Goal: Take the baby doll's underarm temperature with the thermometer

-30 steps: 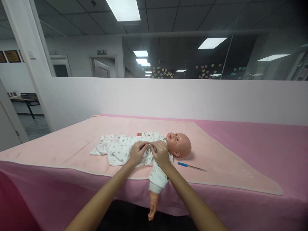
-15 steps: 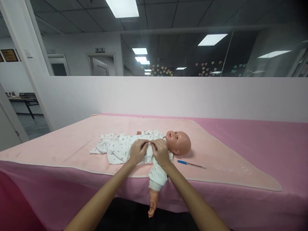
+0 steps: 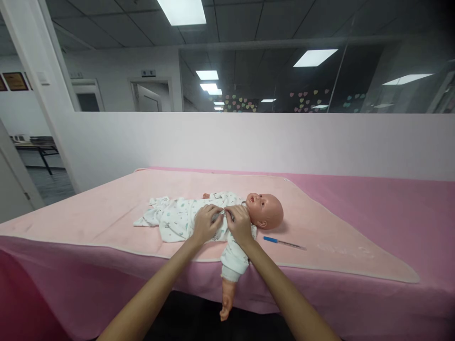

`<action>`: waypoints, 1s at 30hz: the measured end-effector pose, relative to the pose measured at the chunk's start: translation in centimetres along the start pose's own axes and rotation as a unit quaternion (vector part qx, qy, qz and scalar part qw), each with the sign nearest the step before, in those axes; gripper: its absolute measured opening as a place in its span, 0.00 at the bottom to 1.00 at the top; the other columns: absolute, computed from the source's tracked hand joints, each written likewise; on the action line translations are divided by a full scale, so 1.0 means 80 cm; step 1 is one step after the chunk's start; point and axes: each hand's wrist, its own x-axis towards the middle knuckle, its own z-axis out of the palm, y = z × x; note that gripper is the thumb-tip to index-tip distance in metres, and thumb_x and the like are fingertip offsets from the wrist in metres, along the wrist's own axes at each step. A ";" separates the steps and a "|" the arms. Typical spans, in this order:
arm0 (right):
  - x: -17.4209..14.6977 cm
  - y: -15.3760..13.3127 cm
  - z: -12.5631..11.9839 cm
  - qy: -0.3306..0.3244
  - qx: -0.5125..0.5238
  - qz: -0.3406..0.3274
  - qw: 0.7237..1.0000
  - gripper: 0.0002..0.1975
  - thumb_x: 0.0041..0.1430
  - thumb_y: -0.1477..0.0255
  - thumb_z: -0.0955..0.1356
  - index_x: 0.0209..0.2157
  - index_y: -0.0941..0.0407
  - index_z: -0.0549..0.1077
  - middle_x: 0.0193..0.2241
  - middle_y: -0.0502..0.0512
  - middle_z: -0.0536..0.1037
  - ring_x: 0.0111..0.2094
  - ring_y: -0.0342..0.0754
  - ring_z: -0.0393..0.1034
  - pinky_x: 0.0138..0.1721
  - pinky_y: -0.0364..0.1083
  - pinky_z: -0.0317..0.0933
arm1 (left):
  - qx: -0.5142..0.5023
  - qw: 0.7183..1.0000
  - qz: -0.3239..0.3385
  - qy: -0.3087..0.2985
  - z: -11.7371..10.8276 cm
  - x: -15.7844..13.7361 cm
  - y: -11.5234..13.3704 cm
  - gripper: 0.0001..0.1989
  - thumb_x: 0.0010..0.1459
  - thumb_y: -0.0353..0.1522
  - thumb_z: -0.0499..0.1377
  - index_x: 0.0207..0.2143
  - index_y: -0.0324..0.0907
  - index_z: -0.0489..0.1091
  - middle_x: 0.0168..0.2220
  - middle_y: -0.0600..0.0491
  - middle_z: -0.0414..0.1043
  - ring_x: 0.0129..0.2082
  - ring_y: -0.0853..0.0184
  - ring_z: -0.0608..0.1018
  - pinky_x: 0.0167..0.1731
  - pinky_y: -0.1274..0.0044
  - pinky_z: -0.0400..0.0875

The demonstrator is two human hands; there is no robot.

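Note:
A baby doll (image 3: 267,211) lies on its back, its head to the right and one arm hanging over the front table edge. It wears a white patterned romper (image 3: 177,220), whose leg end lies flat at the left. Over the doll's chest, my left hand (image 3: 206,223) pinches the cloth of the romper. My right hand (image 3: 239,222) also pinches the cloth, close to the doll's neck. The fingertips of both hands nearly meet; what exactly lies between them, perhaps a tie or fastener, is too small to tell.
A thermometer-like clear stick with a blue end (image 3: 272,239) lies right of the doll. Beneath is a peach mat (image 3: 334,246) over a pink table cover (image 3: 384,203). A white half wall (image 3: 249,142) with glass above stands behind the table.
Both hands stay at the doll's chest, with the fingers shifting slightly at the cloth. The doll and the blue-ended stick lie as before; the view has moved very little.

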 end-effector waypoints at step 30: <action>0.001 -0.001 -0.001 0.009 -0.030 0.003 1.000 0.08 0.59 0.74 0.60 0.30 0.56 0.70 0.26 0.52 0.73 0.31 0.46 0.63 0.36 0.45 0.54 | 0.027 0.998 0.022 0.058 -0.002 -0.005 0.011 0.03 0.49 0.28 0.53 0.29 0.42 0.65 0.28 0.54 0.62 0.29 0.67 0.66 0.34 0.74 0.60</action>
